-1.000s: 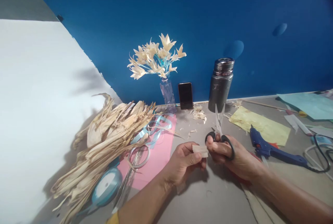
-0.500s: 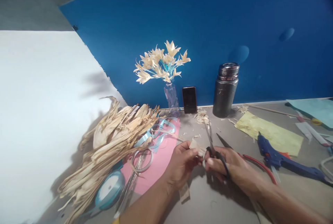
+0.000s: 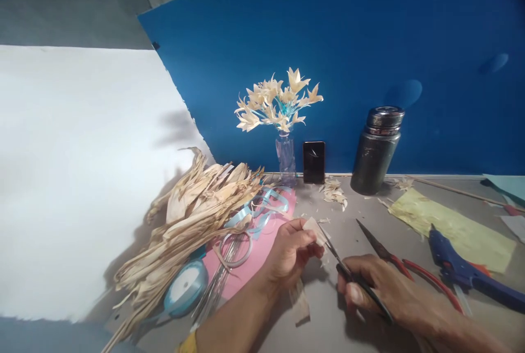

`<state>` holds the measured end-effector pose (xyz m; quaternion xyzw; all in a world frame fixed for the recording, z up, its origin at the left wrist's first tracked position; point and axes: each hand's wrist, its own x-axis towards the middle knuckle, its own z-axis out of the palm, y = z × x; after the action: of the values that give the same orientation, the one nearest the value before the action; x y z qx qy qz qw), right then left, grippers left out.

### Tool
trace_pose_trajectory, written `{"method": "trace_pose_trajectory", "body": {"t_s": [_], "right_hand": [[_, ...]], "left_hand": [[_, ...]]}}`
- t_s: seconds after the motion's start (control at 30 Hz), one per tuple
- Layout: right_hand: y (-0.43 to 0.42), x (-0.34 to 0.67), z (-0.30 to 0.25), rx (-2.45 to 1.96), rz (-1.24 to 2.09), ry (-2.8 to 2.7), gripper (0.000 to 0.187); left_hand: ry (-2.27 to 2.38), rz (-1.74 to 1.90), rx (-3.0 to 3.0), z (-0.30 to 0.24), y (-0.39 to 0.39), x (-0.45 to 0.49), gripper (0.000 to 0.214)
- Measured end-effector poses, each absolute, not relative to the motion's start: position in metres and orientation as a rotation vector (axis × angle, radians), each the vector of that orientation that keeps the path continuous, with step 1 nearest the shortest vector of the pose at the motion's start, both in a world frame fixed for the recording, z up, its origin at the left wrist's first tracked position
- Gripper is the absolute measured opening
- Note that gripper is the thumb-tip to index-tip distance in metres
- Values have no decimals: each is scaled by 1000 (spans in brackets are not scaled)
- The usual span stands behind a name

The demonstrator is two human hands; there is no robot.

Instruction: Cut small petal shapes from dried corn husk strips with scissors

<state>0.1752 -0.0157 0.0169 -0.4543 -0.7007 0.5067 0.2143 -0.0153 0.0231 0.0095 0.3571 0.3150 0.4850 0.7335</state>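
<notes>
My left hand [image 3: 292, 252] pinches a small pale piece of corn husk [image 3: 315, 229] above the grey table [image 3: 328, 331]. My right hand [image 3: 383, 290] is closed round black-handled scissors [image 3: 348, 274], whose blades point up-left and reach the husk piece's lower edge. A husk scrap [image 3: 301, 304] lies on the table under my left wrist.
A heap of dried corn husks [image 3: 192, 222] lies at left with blue ribbon [image 3: 258, 208], a ribbon spool [image 3: 184, 290], wires and pink paper [image 3: 254, 254]. At the back stand a vase of husk flowers [image 3: 281, 107], a phone [image 3: 314, 162] and a steel flask [image 3: 375, 151]. Red-handled pliers [image 3: 394, 257], a blue glue gun [image 3: 463, 276] and yellow paper [image 3: 451, 227] lie right.
The view has swung left. My right hand has tipped the scissors from upright down to a slant and brought the blades to the husk piece, which my left hand has raised slightly.
</notes>
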Motion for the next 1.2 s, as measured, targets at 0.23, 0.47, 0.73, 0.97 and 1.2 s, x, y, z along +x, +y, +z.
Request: {"method": "trace_pose_trajectory", "body": {"t_s": [0.23,0.47,0.73,0.97,1.2], "right_hand": [[-15,177,6,-1374,1370,-2033,58],[-14,177,-1,-1413,1331,-2015,41],[-16,174,4,-1458,1444,-1906,37],[-15,173,7,-1579,1422,-1840,39],[-11,173,2,-1277,1374,-1391,29]], "left_hand": [[695,1012,862,7,24,-18,15],[728,1018,859,8,26,-20,17],[730,1010,874,9,27,-22,23],[736,998,899,5,30,-22,25],[744,966,832,-2,19,-10,31]]}}
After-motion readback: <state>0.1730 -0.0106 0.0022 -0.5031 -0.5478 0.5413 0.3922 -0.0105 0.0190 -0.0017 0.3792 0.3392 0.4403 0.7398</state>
